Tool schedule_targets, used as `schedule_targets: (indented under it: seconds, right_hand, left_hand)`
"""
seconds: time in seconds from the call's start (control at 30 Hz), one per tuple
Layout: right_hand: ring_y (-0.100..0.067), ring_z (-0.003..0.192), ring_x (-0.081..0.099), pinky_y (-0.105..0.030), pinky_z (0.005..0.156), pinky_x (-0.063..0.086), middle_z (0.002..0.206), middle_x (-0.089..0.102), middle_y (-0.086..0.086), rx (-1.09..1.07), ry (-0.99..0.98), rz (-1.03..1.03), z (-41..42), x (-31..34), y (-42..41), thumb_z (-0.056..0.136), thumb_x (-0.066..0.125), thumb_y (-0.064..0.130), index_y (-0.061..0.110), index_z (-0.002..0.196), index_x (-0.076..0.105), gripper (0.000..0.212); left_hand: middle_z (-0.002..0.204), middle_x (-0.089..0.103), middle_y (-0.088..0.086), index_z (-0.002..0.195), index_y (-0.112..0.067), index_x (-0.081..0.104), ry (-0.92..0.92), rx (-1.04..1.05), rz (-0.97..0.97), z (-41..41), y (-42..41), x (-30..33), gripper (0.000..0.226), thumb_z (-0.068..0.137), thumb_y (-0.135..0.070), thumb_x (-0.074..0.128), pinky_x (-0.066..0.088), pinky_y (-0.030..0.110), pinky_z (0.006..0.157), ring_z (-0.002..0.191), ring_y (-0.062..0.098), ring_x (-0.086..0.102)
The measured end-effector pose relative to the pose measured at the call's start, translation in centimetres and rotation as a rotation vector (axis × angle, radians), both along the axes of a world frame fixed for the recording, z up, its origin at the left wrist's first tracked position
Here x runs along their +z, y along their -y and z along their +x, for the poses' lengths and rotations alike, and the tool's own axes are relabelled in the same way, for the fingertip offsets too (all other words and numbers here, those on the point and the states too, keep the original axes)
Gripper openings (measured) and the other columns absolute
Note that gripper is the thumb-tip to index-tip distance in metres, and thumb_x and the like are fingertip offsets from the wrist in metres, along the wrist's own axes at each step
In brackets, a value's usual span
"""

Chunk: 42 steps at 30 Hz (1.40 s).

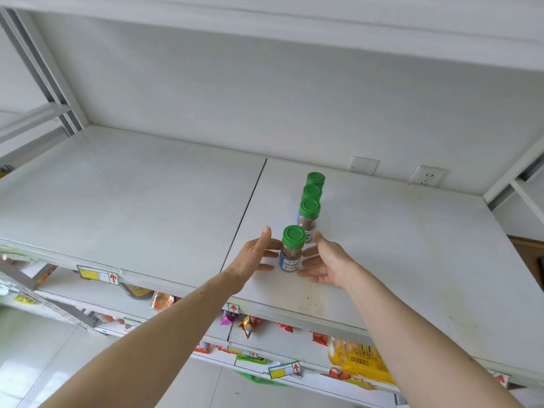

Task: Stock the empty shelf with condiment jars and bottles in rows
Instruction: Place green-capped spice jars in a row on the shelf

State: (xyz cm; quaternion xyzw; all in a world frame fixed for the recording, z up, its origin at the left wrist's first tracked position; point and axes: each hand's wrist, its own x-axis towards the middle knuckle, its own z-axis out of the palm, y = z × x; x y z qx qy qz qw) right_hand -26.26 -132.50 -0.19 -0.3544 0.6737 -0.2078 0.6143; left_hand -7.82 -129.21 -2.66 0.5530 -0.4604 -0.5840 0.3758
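A white shelf board (147, 195) carries a row of several small spice jars with green caps, running from front to back. The front jar (290, 253) has brown powder and a blue-white label, and it stands upright a little ahead and left of the jar behind it (308, 214). Two more jars (313, 185) stand further back. My left hand (253, 257) is at the front jar's left side and my right hand (326, 263) at its right side. Both have fingers spread, with fingertips at or touching the jar's body.
A seam (247, 207) splits the shelf just left of the jars. Two wall sockets (428, 175) sit on the back wall. Price tags (98, 275) hang on the front edge. Snack packets (362, 363) fill the lower shelves. A metal upright (44, 75) stands at the far left.
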Motion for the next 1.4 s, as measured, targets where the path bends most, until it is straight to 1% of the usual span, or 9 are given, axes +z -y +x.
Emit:
schedule_targets:
  seconds: [0.17,0.27,0.4,0.57,0.8,0.97,1.13,1.27,1.4]
  right_hand:
    - [-0.036,0.081,0.073,-0.037,0.072,0.057,0.097,0.072,-0.023,0.004,0.059,0.002,0.8,0.0,-0.8,0.099,0.033,0.054,0.001,0.107,0.06,0.06]
    - [-0.039,0.087,0.071,-0.046,0.084,0.057,0.099,0.07,-0.027,-0.032,0.097,-0.008,0.7,-0.1,-0.9,0.099,0.036,0.049,-0.004,0.11,0.057,0.058]
    - [-0.041,0.091,0.069,-0.049,0.087,0.055,0.102,0.066,-0.029,-0.098,0.121,-0.038,0.3,0.1,-0.6,0.1,0.035,0.044,-0.003,0.112,0.054,0.052]
    - [-0.04,0.09,0.068,-0.046,0.082,0.057,0.1,0.067,-0.027,-0.148,0.121,-0.088,0.3,0.5,-0.1,0.1,0.034,0.041,0.001,0.108,0.056,0.047]
    - [-0.035,0.079,0.066,-0.04,0.073,0.056,0.087,0.066,-0.023,-0.172,0.124,-0.094,0.3,0.8,0.0,0.101,0.034,0.038,0.003,0.094,0.055,0.041]
    - [-0.039,0.085,0.07,-0.044,0.08,0.058,0.096,0.068,-0.022,-0.135,0.042,-0.064,0.1,0.4,-0.6,0.1,0.033,0.045,0.004,0.098,0.056,0.047]
    - [-0.035,0.075,0.069,-0.034,0.06,0.054,0.1,0.066,-0.022,-0.159,-0.002,-0.039,-0.3,0.1,-1.9,0.1,0.034,0.045,0.001,0.108,0.055,0.05]
    - [-0.031,0.069,0.069,-0.031,0.054,0.053,0.097,0.068,-0.019,-0.142,-0.031,-0.059,-0.6,0.0,-3.4,0.099,0.038,0.046,0.001,0.107,0.057,0.049]
    - [-0.03,0.071,0.07,-0.031,0.057,0.053,0.093,0.071,-0.018,-0.022,-0.062,-0.139,-0.7,-0.2,-6.2,0.099,0.042,0.042,0.001,0.103,0.062,0.046]
  left_hand:
    - [0.12,0.067,0.002,0.122,-0.013,0.063,-0.033,0.007,0.003,-0.4,-1.5,0.0,0.067,0.096,-0.061,0.025,0.054,0.037,0.091,0.109,0.017,0.063]
    - [0.124,0.064,0.003,0.128,-0.011,0.059,-0.048,-0.009,0.007,-1.0,-1.4,0.0,0.07,0.095,-0.063,0.026,0.051,0.034,0.096,0.112,0.018,0.062]
    - [0.129,0.061,0.005,0.134,-0.008,0.054,-0.068,-0.034,0.014,-2.0,-0.6,0.1,0.074,0.094,-0.064,0.026,0.047,0.033,0.101,0.118,0.018,0.058]
    - [0.133,0.058,0.006,0.136,-0.009,0.05,-0.1,-0.033,0.017,-2.8,0.3,0.0,0.072,0.095,-0.063,0.027,0.044,0.034,0.104,0.122,0.017,0.055]
    - [0.141,0.052,0.005,0.141,-0.01,0.046,-0.11,-0.053,0.019,-3.0,0.5,0.0,0.074,0.094,-0.065,0.027,0.04,0.036,0.108,0.129,0.016,0.048]
    - [0.143,0.048,0.005,0.142,-0.009,0.042,-0.081,-0.02,0.008,-2.8,0.0,-0.2,0.073,0.094,-0.063,0.03,0.041,0.035,0.107,0.129,0.017,0.047]
    - [0.137,0.052,-0.001,0.139,-0.011,0.046,-0.044,0.012,-0.019,-2.3,-1.2,0.1,0.071,0.094,-0.063,0.032,0.042,0.036,0.106,0.125,0.013,0.05]
    - [0.128,0.059,-0.002,0.129,-0.015,0.055,-0.045,0.121,-0.058,-2.4,-3.4,0.1,0.065,0.09,-0.065,0.042,0.046,0.036,0.103,0.119,0.01,0.055]
    - [0.117,0.065,-0.002,0.122,-0.018,0.061,0.012,0.275,-0.12,-3.4,-7.5,0.2,0.055,0.088,-0.06,0.053,0.052,0.035,0.095,0.112,0.013,0.06]
